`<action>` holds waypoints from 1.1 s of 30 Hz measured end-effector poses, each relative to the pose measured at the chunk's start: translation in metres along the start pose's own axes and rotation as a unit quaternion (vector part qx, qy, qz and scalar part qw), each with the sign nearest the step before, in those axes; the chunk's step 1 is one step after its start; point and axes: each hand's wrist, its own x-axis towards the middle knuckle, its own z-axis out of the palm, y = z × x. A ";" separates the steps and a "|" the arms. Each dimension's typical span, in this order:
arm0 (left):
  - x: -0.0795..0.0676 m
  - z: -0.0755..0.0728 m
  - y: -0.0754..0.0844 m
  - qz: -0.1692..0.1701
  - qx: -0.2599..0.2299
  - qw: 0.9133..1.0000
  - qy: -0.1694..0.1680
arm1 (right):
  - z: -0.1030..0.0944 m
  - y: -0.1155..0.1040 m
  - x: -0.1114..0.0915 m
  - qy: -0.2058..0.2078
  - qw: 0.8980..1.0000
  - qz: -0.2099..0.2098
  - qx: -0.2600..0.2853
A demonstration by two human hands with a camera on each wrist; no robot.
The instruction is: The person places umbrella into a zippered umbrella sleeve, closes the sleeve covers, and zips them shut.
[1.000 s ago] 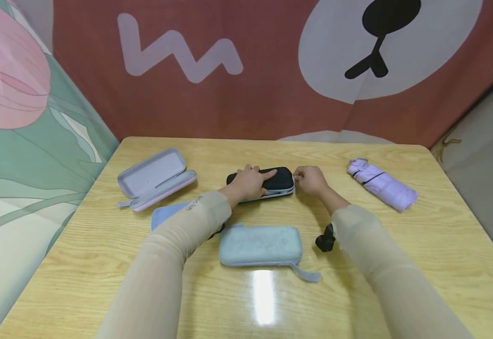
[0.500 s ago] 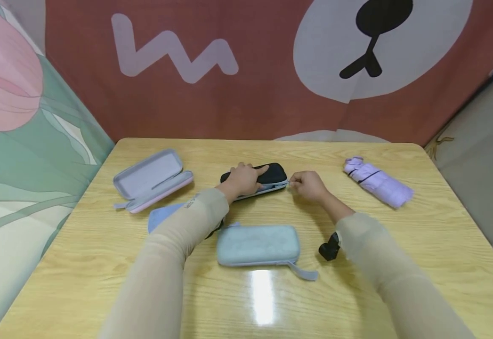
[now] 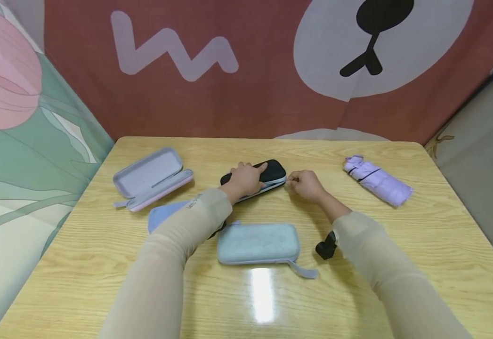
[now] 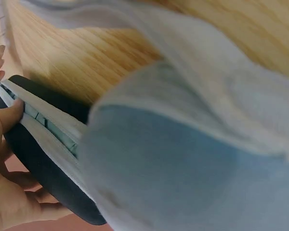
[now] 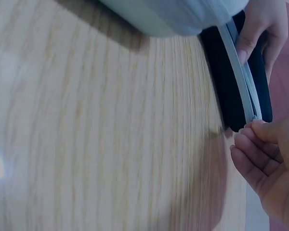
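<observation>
Black case (image 3: 275, 170), both hands (image 3: 246, 180) (image 3: 307, 184) on it, more aslant than a second ago.

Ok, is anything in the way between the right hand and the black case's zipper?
Nothing visible: the right hand pinches the zipper at the right end of the black case. Farther along, the thumb of the left hand rests at the opening and could block the zipper there.
</observation>
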 end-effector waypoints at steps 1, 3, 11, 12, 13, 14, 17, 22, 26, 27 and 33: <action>0.000 0.000 0.001 -0.002 -0.004 1.000 -0.001 | 0.000 -0.001 0.000 0.000 1.000 0.000 0.001; 0.000 -0.002 0.002 -0.004 -0.009 1.000 -0.006 | 0.001 -0.001 0.000 0.006 1.000 0.003 0.003; -0.001 -0.005 -0.014 0.048 -0.020 0.998 -0.035 | 0.004 -0.006 0.007 0.046 0.998 0.038 0.008; -0.001 -0.005 -0.016 0.061 -0.021 0.997 -0.036 | 0.004 -0.005 0.008 0.050 0.998 0.044 0.014; -0.003 -0.005 -0.018 0.073 -0.025 0.996 -0.039 | 0.003 -0.005 0.009 0.052 0.997 0.049 0.020; -0.004 -0.005 -0.021 0.083 -0.030 0.995 -0.043 | 0.002 -0.005 0.011 0.055 0.997 0.053 0.022; -0.009 -0.006 -0.026 0.116 -0.042 0.991 -0.052 | 0.000 -0.003 0.015 0.058 0.996 0.059 0.024; -0.017 -0.007 -0.030 0.161 -0.050 0.983 -0.074 | -0.003 0.000 0.022 0.049 0.997 0.059 0.019; -0.022 -0.008 -0.031 0.172 -0.036 0.980 -0.094 | -0.004 0.000 0.026 0.041 0.997 0.060 0.013; -0.022 -0.008 -0.031 0.176 -0.028 0.979 -0.097 | -0.004 -0.001 0.027 0.040 0.997 0.061 0.012; -0.026 -0.009 -0.030 0.210 0.010 0.974 -0.089 | -0.004 -0.004 0.031 0.040 0.997 0.065 0.006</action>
